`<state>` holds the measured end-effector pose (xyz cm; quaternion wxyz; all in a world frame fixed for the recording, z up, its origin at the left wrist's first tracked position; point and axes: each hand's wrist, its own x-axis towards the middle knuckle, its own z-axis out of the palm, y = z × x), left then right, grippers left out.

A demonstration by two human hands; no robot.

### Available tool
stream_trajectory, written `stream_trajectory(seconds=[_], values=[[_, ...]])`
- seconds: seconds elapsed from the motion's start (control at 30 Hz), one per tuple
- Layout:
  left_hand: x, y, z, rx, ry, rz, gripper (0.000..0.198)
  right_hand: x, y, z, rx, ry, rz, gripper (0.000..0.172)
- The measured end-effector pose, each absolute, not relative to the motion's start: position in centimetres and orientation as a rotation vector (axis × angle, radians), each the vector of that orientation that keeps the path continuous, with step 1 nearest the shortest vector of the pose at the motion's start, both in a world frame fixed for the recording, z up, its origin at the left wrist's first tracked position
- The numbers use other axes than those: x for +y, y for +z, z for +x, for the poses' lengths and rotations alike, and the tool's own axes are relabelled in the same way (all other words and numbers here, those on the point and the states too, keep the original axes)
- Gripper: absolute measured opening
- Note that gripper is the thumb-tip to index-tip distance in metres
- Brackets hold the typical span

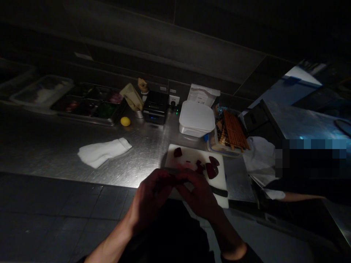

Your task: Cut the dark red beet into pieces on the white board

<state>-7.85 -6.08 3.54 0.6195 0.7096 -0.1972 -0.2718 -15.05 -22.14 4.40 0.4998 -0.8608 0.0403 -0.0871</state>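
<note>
On the far left, a tray (41, 93) sits on the steel counter (82, 153) with some white stuff in it. Next to it are steel pans (87, 116) of food, some green and some red. It is too dark to tell what the food is. Below them lies a folded white cloth (104, 152). A yellow lemon (125, 121) sits near the pans, and a tan paper (132, 96) sticks up just behind it. Then comes a black box (155, 106) by a wall socket (173, 100).

In the middle, the left hand (149, 199) and right hand (199, 195) meet over the near edge of a white board (216, 160). The fingers (189, 179) are curled and close together. The hands touch each other, but it is too dark to tell if they grip something. Dark red chunks (211, 170) lie on the board just past the hands. A black knife handle (219, 191) lies just beside the right hand.

Past the board are a white tub (196, 118) with a lid, a paper bag (204, 94) and a clear box (225, 140) of wooden sticks. On the far right are a white towel (259, 155) and another person's arm (298, 197).
</note>
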Motion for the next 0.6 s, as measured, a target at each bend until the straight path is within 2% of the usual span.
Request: stream_trajectory(seconds=[0.3,0.6], values=[[-5.7,2.4,-8.4,-0.682,-0.399,1.801,0.006,-22.2,4.1,-15.5,0.148,-0.166,-1.859,0.018],[-5.5,2.4,-8.5,-0.766,-0.366,1.743,0.009,-21.3,2.8,-15.7,0.231,-0.158,-1.489,0.014]])
